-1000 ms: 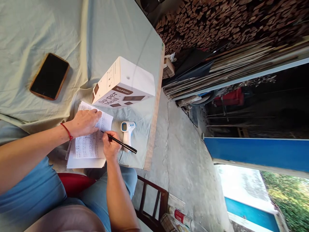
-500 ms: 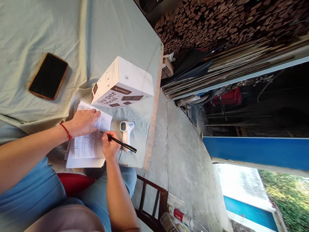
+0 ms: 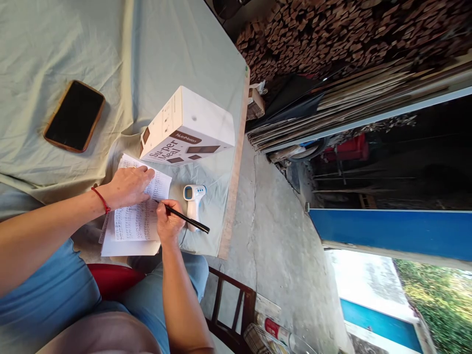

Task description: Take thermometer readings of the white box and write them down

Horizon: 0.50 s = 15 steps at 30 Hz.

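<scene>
Sheets of paper [image 3: 136,223] covered in dense handwriting lie stacked near the table's front edge. My left hand [image 3: 131,187], with a red cord at the wrist, rests flat on the top sheet, fingers stretched out. In my right hand [image 3: 170,221] a black pen [image 3: 188,219] is pinched, its tip at the written lines and its back end pointing right. Just right of that hand lies a white and blue infrared thermometer [image 3: 193,204], partly crossed by the pen. Behind the papers stands a white "Super Meal" box [image 3: 199,118].
A smartphone [image 3: 74,116] in a brown case lies at the left on the pale tablecloth [image 3: 92,39]. The table's wooden edge [image 3: 236,172] runs down the right side. A dark wooden chair [image 3: 232,305] stands below it, and stacked firewood [image 3: 332,34] is beyond.
The pen and my right hand have shifted very slightly to the right. My left hand, the papers and the other things stay in place.
</scene>
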Motion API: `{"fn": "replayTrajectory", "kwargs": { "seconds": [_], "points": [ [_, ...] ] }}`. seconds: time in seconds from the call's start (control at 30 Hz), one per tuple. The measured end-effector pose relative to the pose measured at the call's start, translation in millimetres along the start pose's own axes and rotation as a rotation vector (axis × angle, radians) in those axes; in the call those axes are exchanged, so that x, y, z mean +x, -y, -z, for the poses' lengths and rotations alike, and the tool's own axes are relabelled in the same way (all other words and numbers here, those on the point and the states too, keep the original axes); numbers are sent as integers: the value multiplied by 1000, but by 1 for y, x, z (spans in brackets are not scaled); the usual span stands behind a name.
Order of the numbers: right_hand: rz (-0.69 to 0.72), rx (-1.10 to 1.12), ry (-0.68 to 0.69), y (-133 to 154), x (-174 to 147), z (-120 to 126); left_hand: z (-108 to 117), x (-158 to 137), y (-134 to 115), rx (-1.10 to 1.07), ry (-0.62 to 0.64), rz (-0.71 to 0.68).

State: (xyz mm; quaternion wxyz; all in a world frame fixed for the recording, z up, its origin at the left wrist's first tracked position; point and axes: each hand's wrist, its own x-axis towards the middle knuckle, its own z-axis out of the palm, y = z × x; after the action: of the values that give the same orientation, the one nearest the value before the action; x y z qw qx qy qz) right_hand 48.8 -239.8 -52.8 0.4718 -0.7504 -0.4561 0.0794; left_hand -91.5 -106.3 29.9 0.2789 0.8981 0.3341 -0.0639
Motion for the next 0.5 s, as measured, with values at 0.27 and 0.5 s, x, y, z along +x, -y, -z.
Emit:
{"fn": "replayTrajectory", "kwargs": {
  "seconds": [0.27,0.5],
  "points": [
    [-6,18,-17,1,1,0,0,2,-1,-1,10,17],
    [-15,12,-20,1,0,0,0,3,-1,15,18,19]
  ]
}}
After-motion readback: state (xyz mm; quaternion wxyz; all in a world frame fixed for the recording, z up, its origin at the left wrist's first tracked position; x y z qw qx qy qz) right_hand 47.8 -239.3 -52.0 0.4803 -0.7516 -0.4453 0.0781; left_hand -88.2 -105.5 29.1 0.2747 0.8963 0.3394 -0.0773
